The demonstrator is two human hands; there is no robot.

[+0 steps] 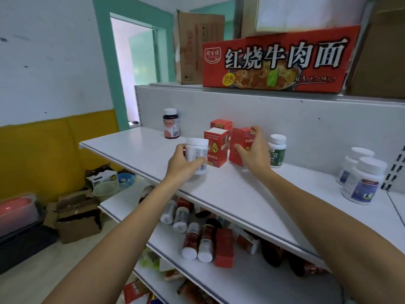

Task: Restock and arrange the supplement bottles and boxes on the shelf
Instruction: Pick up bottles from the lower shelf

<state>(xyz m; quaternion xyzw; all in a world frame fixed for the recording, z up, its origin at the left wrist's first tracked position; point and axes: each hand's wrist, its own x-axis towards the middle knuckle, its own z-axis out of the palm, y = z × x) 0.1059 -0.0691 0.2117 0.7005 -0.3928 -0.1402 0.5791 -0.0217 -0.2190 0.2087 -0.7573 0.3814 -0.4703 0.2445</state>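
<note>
Nearest, under the forearms, the lower shelf [263, 281] carries a loose heap of bottles [198, 242] lying on their sides, with a red carton [224, 249] among them.

Above it, at the front of the upper shelf [241, 194], the left hand [182, 161] curls its fingers and thumb round a white bottle [197, 154]. The bottle is upright, its long axis vertical. Whether its base touches the shelf cannot be told.

Just to its right, the right hand [254, 150] clasps a red box [238, 143] standing on the shelf, thumb low on the front and fingers over the top corner.

The white bottle sits directly in front of a white-topped box [215, 148]. Bare shelf lies to its left, the side the left hand covers, so setting it down there looks like the easier move. The held box stands between that white-topped box and a green-labelled bottle [277, 151].

Another red box [221, 123] stands behind, and a dark bottle [171, 123] stands apart at the back left. Two white bottles [361, 181] wait at the far right.

On the floor to the left are open cardboard boxes [76, 218]; their contents are too dim to name. On top of the unit rests a noodle carton [278, 62].
</note>
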